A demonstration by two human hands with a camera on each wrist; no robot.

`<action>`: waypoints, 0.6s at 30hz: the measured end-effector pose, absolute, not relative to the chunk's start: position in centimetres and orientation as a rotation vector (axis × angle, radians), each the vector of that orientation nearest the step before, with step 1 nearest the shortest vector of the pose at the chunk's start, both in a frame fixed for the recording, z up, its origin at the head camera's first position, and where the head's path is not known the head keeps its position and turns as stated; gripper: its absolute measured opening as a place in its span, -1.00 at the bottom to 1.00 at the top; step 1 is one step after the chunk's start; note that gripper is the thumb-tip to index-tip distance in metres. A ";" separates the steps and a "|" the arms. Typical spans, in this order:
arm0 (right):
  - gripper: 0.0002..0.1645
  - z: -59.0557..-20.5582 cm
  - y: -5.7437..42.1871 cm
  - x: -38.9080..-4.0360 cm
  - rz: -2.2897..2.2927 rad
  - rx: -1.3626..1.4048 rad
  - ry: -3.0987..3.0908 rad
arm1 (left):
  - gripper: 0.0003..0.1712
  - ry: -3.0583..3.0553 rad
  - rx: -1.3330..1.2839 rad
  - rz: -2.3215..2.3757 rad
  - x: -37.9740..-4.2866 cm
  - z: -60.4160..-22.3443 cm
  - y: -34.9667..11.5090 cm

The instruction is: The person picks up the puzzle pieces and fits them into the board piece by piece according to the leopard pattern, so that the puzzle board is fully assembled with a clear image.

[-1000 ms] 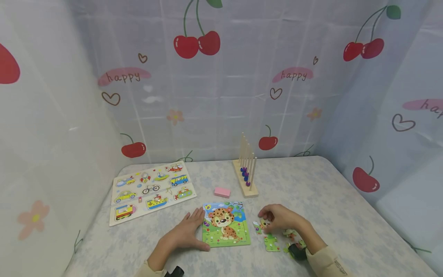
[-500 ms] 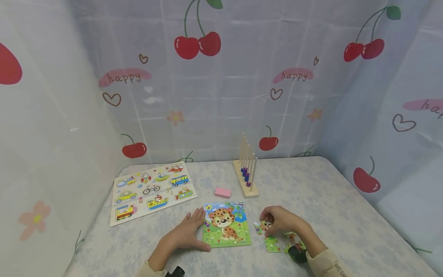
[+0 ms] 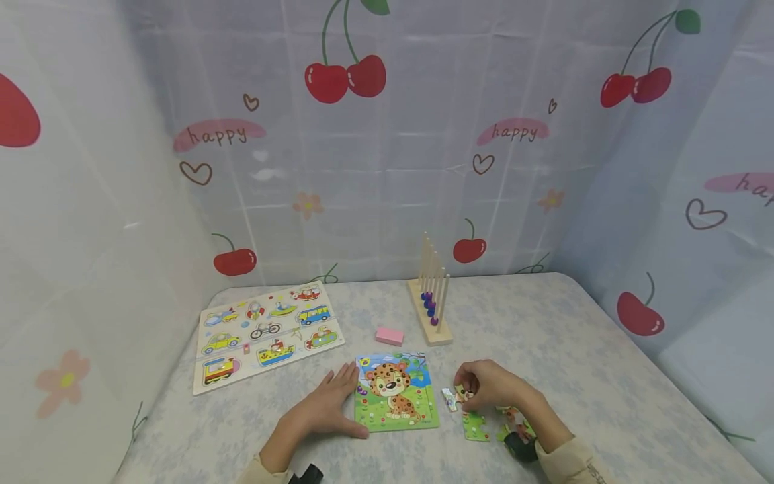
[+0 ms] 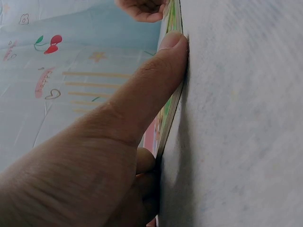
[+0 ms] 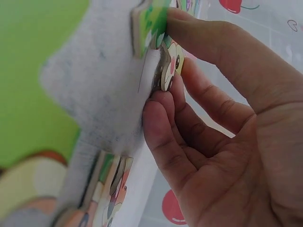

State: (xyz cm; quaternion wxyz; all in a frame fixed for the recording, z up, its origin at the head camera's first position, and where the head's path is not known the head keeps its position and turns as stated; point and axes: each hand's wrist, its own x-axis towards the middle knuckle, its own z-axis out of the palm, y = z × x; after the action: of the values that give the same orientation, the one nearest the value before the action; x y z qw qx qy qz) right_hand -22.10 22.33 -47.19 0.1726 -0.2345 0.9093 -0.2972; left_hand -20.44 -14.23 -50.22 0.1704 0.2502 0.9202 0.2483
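Note:
My left hand (image 3: 320,409) lies along the left edge of a square leopard picture puzzle (image 3: 396,393), fingers extended and thumb (image 4: 165,61) at its lower left corner. To the right of that puzzle, my right hand (image 3: 492,386) pinches a jigsaw piece (image 3: 464,393) with part of an animal face on it; the same face piece (image 5: 173,64) shows between the fingers in the right wrist view. Just left of the fingertips is a small piece (image 3: 449,399), tilted and shiny. A green grass piece (image 3: 476,427) lies below the hand. More pieces (image 3: 510,415) are partly hidden under the right wrist.
A vehicle peg puzzle board (image 3: 266,333) lies at the back left. Behind the leopard puzzle are a pink block (image 3: 390,336) and a wooden peg stand (image 3: 438,333) with several blue and purple beads. Cherry-print curtains (image 3: 375,175) surround the table.
My right hand has shifted slightly right around the face piece. The small piece beside its fingertips has tilted and now reflects light. My left hand stays in place.

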 end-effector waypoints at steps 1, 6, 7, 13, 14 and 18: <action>-0.62 -47.2 22.3 -22.1 -0.839 -0.664 2.585 | 0.42 2.615 0.711 0.704 -20.4 -50.2 -14.2; -0.64 -47.1 22.0 -22.1 -0.819 -0.663 2.628 | 0.43 2.613 0.701 0.706 -20.5 -50.3 -14.3; -0.64 -47.1 21.9 -22.2 -0.815 -0.663 2.637 | 0.43 2.610 0.698 0.710 -20.5 -50.3 -14.3; -0.65 -47.2 21.6 -22.4 -0.800 -0.688 2.682 | 0.43 2.606 0.700 0.711 -20.4 -50.6 -14.3; -0.65 -47.2 21.5 -22.5 -0.801 -0.694 2.686 | 0.43 2.608 0.705 0.711 -20.4 -50.6 -14.3; -0.65 -47.2 21.4 -22.6 -0.815 -0.706 2.694 | 0.43 2.608 0.719 0.709 -20.4 -50.6 -14.3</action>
State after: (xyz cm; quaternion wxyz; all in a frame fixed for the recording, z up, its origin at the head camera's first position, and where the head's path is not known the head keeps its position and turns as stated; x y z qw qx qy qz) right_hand -22.64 21.42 -47.17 0.1195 -0.2417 0.9217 -0.2788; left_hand -20.44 -14.28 -50.58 0.1714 0.2533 0.9187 0.2499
